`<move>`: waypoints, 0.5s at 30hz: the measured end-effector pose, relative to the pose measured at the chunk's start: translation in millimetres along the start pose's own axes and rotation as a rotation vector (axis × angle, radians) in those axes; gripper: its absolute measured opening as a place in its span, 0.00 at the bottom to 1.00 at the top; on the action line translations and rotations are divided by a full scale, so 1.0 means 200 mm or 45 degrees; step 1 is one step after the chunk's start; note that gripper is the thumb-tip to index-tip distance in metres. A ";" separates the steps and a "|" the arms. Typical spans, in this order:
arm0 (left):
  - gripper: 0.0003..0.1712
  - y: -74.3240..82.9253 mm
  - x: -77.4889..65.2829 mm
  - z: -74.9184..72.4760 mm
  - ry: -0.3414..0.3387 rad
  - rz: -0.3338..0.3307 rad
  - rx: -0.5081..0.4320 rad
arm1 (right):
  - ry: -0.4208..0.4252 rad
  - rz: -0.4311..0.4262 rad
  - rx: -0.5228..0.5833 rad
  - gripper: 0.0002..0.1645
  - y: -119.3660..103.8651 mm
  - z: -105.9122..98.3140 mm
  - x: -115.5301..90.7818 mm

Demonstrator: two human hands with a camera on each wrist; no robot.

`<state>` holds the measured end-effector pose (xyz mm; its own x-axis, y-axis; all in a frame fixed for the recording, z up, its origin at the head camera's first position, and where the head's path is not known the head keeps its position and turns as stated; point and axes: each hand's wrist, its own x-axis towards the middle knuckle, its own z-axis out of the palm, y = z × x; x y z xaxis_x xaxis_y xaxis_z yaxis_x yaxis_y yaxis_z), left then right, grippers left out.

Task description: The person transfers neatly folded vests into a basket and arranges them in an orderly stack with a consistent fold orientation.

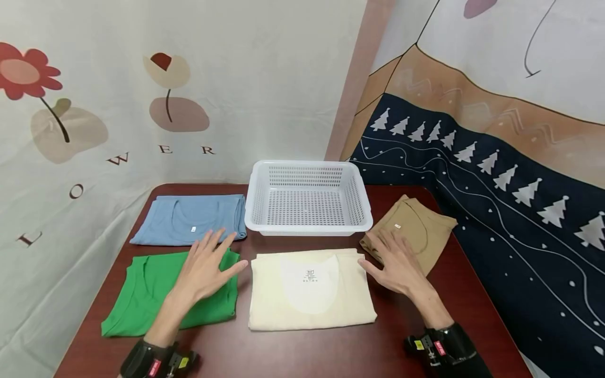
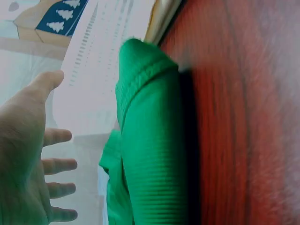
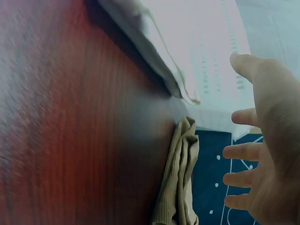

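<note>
My left hand [image 1: 204, 269] hovers with spread fingers over a folded green shirt [image 1: 142, 296]; in the left wrist view its fingers are apart from the green cloth [image 2: 152, 140]. My right hand [image 1: 396, 262] is spread the same way near a folded tan shirt [image 1: 437, 223], and the right wrist view shows its fingers touching nothing. Between the hands lies a folded cream shirt [image 1: 312, 304] with a small printed label at its neck. Behind the green shirt is a folded light blue shirt [image 1: 208, 210].
A white perforated plastic basket [image 1: 307, 231] stands at the back middle of the dark red wooden table [image 1: 279, 357], with no clothes inside. Printed cloths hang behind: a pale one [image 1: 264, 79] with flowers and a navy one [image 1: 496, 220] with trees along the right side.
</note>
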<state>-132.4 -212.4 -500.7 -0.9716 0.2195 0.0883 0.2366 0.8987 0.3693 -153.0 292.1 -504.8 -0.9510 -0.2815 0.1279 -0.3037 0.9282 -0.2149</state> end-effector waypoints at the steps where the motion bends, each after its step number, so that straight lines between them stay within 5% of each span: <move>1: 0.50 0.01 -0.01 0.00 -0.001 0.003 -0.011 | 0.009 -0.008 0.012 0.52 -0.01 0.00 0.00; 8: 0.46 0.12 -0.07 0.02 0.016 0.010 -0.170 | 0.051 -0.065 0.080 0.51 -0.07 0.01 -0.04; 15: 0.45 0.22 -0.11 0.03 0.003 -0.087 -0.402 | 0.068 -0.060 0.146 0.46 -0.13 0.02 -0.07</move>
<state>-101.0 -174.5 -492.2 -0.9854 0.1612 0.0555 0.1588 0.7491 0.6432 -131.7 271.6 -504.7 -0.9318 -0.3082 0.1916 -0.3559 0.8794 -0.3161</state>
